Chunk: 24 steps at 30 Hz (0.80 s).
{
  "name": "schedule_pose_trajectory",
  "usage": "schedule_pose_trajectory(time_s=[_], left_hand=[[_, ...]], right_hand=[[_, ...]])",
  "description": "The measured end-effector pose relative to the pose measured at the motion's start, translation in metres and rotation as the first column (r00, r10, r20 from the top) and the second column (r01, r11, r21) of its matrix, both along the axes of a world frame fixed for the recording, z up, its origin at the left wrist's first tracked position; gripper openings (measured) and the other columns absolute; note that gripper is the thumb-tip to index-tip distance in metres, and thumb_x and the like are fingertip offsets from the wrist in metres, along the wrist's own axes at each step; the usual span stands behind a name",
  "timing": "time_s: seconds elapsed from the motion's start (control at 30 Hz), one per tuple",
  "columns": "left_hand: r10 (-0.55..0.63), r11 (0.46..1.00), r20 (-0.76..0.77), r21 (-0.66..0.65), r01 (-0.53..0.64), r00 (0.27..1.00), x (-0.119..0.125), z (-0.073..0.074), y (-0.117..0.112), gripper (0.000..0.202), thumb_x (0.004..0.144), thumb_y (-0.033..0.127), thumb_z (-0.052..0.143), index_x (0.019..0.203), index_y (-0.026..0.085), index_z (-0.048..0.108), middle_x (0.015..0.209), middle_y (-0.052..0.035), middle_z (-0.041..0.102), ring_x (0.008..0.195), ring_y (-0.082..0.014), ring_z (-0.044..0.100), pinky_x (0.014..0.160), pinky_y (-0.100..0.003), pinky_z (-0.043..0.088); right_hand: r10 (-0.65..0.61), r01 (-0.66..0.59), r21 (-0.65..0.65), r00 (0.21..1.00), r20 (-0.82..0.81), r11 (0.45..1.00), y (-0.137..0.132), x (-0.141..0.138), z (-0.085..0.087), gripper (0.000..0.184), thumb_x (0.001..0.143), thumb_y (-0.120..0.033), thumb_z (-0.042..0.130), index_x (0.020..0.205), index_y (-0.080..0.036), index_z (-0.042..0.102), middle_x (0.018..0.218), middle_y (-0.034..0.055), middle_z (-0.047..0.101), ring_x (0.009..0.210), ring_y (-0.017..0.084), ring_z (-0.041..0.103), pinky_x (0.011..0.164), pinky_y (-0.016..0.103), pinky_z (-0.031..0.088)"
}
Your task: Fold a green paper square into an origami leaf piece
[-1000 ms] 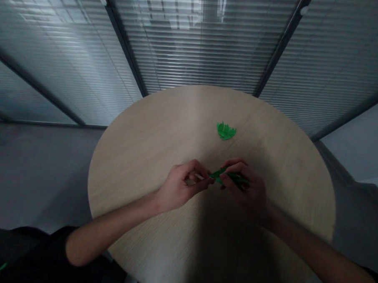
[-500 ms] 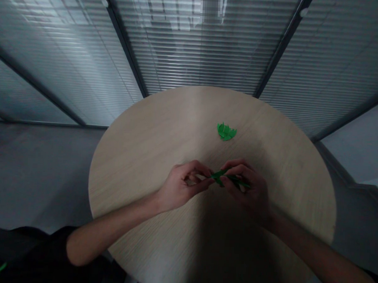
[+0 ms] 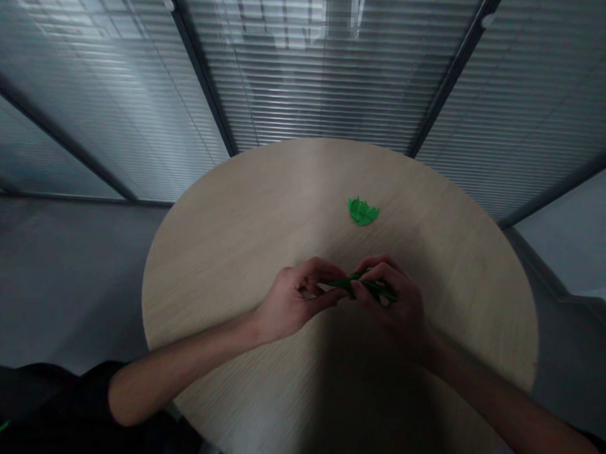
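Between left hand (image 3: 292,303) and right hand (image 3: 392,308), a pinched green strip (image 3: 363,285).

No words, labels, brands, numbers or signs can be read anywhere, neither on the green piece (image 3: 363,211) nor on the counter (image 3: 219,304).

The person is wearing a black short-sleeved top, with the left sleeve (image 3: 49,403) showing at about seven o'clock and the right sleeve (image 3: 597,449) barely showing at about four o'clock. The left forearm (image 3: 186,362) and right forearm (image 3: 506,413) are showing bare, as are the left hand (image 3: 292,301) and right hand (image 3: 394,308).
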State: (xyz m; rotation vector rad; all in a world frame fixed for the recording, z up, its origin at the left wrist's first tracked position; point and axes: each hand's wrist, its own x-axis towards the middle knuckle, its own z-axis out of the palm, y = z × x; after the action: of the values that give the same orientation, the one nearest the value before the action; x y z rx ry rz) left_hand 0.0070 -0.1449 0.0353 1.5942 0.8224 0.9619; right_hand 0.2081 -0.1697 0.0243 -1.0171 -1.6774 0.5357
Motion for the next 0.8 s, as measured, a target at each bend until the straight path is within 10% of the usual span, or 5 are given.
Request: schedule_pose_trajectory(time_s=[0.8], left_hand=[[0.017,0.996,0.078,-0.089,-0.010,0.997,0.0020,-0.0030,-0.0007,0.010,0.089,0.020,0.074,0.095,0.012,0.076,0.085,-0.0083,0.082,0.068,-0.0146,0.078,0.062,-0.020,0.065]], right_hand=[[-0.031,0.031,0.026,0.999,-0.007,0.999,0.0000,-0.0015,0.0013,0.016,0.091,-0.018,0.069,0.077,-0.021,0.060,0.090,0.0027,0.063,0.075,0.014,0.064,0.064,0.026,0.054]])
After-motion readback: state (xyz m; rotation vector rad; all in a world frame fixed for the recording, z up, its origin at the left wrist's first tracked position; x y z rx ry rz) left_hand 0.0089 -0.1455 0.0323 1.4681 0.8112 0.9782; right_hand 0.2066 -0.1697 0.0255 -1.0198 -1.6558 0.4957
